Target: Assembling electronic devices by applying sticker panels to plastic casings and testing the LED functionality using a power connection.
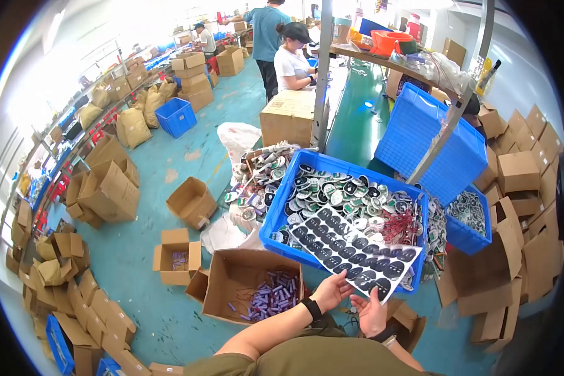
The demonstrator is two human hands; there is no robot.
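A white sheet of black oval stickers (351, 250) lies slanted across a blue bin (272, 219), its near corner out over the bin's front rim. My left hand (331, 293) is at the sheet's near edge, fingers stretched out and nothing visible in them. Close beside it on the right, my right hand (371, 315) has thumb and finger apart, one fingertip overlapping the sheet's near edge. Beneath the sheet, the bin is heaped with round white and green circuit-board parts (338, 191). Red wires (400, 227) bunch at the bin's right side.
A carton (222, 282) of purple cylindrical cells stands left of my hands, with a smaller open box (176, 257) beyond it. Cartons (482, 276) pile up at right, near a tall blue crate (420, 138). A person in white (293, 66) works at the green bench (357, 119).
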